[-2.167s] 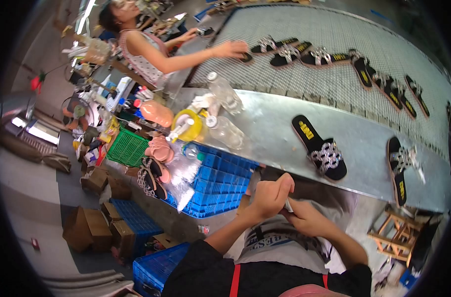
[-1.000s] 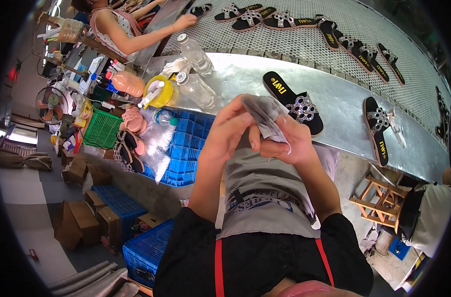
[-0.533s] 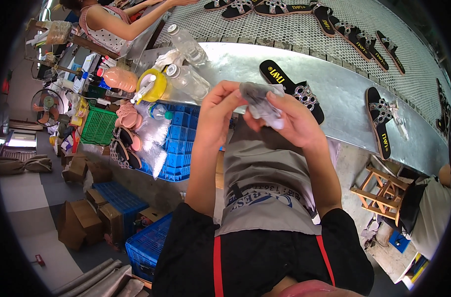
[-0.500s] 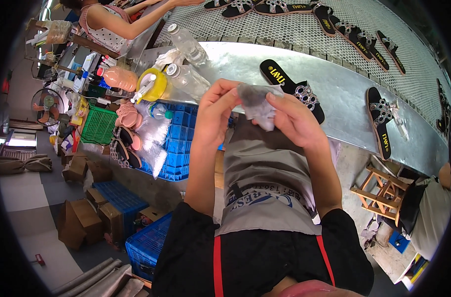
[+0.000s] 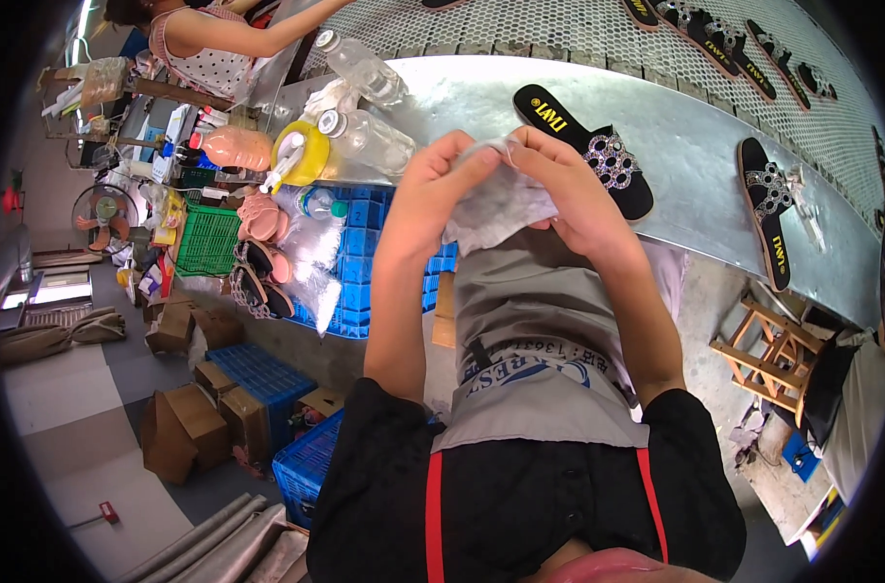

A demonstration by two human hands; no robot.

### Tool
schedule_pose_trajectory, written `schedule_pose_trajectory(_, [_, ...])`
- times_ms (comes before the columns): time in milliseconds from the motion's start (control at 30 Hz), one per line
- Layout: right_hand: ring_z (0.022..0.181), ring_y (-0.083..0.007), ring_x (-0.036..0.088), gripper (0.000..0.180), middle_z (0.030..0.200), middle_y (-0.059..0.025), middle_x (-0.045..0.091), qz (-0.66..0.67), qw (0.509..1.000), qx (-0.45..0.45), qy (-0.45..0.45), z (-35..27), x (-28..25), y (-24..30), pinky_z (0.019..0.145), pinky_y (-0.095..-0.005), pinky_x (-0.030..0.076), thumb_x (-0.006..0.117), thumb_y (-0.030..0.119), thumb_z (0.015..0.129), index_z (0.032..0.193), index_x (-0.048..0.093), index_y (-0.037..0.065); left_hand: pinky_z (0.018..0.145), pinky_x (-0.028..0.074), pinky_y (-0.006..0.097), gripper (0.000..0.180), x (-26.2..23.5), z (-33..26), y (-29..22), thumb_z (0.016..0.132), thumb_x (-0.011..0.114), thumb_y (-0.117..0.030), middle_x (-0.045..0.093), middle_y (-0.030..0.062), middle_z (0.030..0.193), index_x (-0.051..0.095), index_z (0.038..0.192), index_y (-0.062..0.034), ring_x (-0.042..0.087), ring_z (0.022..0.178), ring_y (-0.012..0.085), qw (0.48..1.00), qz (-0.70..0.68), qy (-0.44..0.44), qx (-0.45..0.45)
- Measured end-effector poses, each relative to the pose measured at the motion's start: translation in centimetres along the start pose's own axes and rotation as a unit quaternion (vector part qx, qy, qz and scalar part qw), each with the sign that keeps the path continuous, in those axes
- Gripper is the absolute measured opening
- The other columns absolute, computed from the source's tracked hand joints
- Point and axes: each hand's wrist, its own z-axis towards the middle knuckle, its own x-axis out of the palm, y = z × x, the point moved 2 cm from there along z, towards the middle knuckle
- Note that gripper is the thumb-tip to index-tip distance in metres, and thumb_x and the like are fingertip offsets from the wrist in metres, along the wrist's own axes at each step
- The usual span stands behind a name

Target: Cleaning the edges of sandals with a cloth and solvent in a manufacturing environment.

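Observation:
A thin whitish cloth (image 5: 496, 209) with grey smudges hangs between my two hands, in front of the grey apron. My left hand (image 5: 441, 189) pinches its upper edge between thumb and fingers. My right hand (image 5: 559, 185) grips the same edge close by, the two thumbs nearly meeting. Just beyond my right hand, a black sandal (image 5: 612, 160) with a jewelled strap lies on the metal ledge. Farther right on that ledge rests a second black jewelled sandal (image 5: 768, 199), with a small clear plastic piece (image 5: 804, 209) beside it.
A mesh conveyor (image 5: 540, 27) carrying several sandals runs behind the metal ledge (image 5: 700, 189). To the left stand clear bottles (image 5: 367, 139), a yellow tape roll (image 5: 311, 155) and a blue crate (image 5: 363, 262). A wooden stool (image 5: 768, 360) is at right. Another person (image 5: 209, 49) works at far left.
The cloth was bunched up with its dark smudge showing; now it is spread out and hangs lower. My hands have drawn closer together. Sandals on the conveyor have shifted right.

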Motion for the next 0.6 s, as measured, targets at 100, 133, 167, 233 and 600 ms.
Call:
schedule_pose_trajectory(100, [0.049,-0.0008,0.033,0.024,0.069,0.0083,0.048,0.100,0.991,0.081,0.033,-0.4,-0.3,-0.1,0.046,-0.0215,0.025,0.060,0.031,0.109,0.093,0.058,0.013,0.070,0.048,0.021,0.015,-0.4,-0.3,-0.3,0.106,0.067,-0.019,0.069,-0.0030,0.088,0.064,0.096,-0.0087,0.061,0.079,0.0020,0.998,-0.038,-0.028,0.050])
schedule_pose_trajectory(133, [0.049,-0.0008,0.033,0.024,0.069,0.0083,0.048,0.100,0.991,0.080,0.034,-0.5,-0.2,-0.2,0.046,-0.0215,0.025,0.060,0.031,0.109,0.093,0.058,0.013,0.071,0.049,0.022,0.015,-0.5,-0.5,-0.5,0.107,0.066,-0.020,0.069,-0.0031,0.090,0.064,0.097,-0.0089,0.062,0.079,0.0030,0.993,-0.070,-0.063,0.068])
schedule_pose_trajectory(167, [0.047,-0.0010,0.029,0.026,0.067,0.0088,0.045,0.132,0.987,0.080,0.038,-0.6,-0.4,-0.6,0.045,-0.0221,0.024,0.061,0.031,0.108,0.090,0.057,0.013,0.072,0.051,0.023,0.015,-0.7,-0.5,-0.3,0.107,0.065,-0.021,0.069,-0.0031,0.091,0.064,0.098,-0.0092,0.063,0.079,0.0040,0.986,-0.102,-0.100,0.082])
schedule_pose_trajectory(233, [0.045,-0.0011,0.024,0.028,0.065,0.0093,0.042,0.167,0.981,0.083,0.043,-0.4,-0.9,-1.3,0.045,-0.0227,0.022,0.062,0.031,0.108,0.088,0.055,0.013,0.074,0.052,0.024,0.016,-0.8,-0.6,-0.5,0.108,0.064,-0.022,0.070,-0.0029,0.093,0.064,0.098,-0.0094,0.064,0.081,0.0051,0.985,-0.104,-0.118,0.076])
schedule_pose_trajectory(600, [0.084,-0.0043,0.057,0.010,0.092,0.0032,0.063,0.215,0.967,-0.129,-0.038,-0.2,0.6,-2.0,0.075,-0.0245,0.045,0.067,0.016,0.103,0.107,0.063,0.008,0.097,0.045,0.030,0.032,-2.9,-4.5,1.3,0.109,0.055,-0.027,0.068,0.0046,0.105,0.068,0.113,0.0011,0.059,0.105,0.0115,0.996,0.050,0.037,0.056])
